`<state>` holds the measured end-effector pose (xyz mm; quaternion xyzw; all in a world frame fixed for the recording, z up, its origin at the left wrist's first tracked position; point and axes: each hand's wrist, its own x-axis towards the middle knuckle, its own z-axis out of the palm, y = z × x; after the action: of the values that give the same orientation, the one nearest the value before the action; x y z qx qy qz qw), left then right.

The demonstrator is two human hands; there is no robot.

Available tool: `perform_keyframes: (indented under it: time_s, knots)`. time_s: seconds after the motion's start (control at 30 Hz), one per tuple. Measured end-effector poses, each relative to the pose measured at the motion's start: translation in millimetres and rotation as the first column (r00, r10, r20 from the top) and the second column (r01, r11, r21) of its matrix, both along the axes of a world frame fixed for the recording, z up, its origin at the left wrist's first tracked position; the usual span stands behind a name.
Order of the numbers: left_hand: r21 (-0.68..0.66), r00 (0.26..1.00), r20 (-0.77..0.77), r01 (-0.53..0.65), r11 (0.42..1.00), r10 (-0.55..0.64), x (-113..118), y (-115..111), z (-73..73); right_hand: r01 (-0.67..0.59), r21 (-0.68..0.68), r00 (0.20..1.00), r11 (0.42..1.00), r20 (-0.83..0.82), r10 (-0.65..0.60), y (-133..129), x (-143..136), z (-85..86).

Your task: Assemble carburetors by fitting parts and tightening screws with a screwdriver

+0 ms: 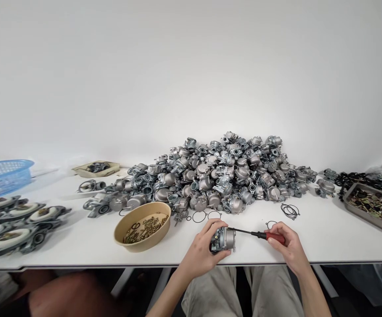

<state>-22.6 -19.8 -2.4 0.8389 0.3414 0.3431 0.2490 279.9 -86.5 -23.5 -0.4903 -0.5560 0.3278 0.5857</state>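
Note:
A metal carburetor [229,239] rests near the front edge of the white table, with my left hand [204,248] wrapped round its left side. My right hand [288,246] is closed on the red handle of a screwdriver [276,237]. Its dark shaft points left, and the tip meets the upper part of the carburetor. Just behind lie thin black rubber rings [290,211]. To the left stands a tan oval bowl [125,244] holding many small brass-coloured screws.
A large heap of carburetors [211,176] fills the table's back. At the right is a metal tray [372,215] of small parts. Further left are parts with white rings [16,237] and a blue basket [6,176]. A blurred arm [72,295] shows below the table at left.

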Motion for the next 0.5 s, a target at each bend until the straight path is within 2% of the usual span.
perform_keyframes:
  time_s: [0.27, 0.5]
  knots:
    - [0.027, 1.000, -0.006, 0.011, 1.000, -0.011, 0, 0, -2.1, 0.061, -0.026, 0.997, 0.998, -0.037, -0.061, 0, -11, 17.1]
    - [0.048, 0.999, -0.035, 0.009, 0.999, -0.007, 1, -1, -2.6, 0.043, -0.010, 0.996, 0.999, -0.078, -0.044, -2, -11, 17.9]
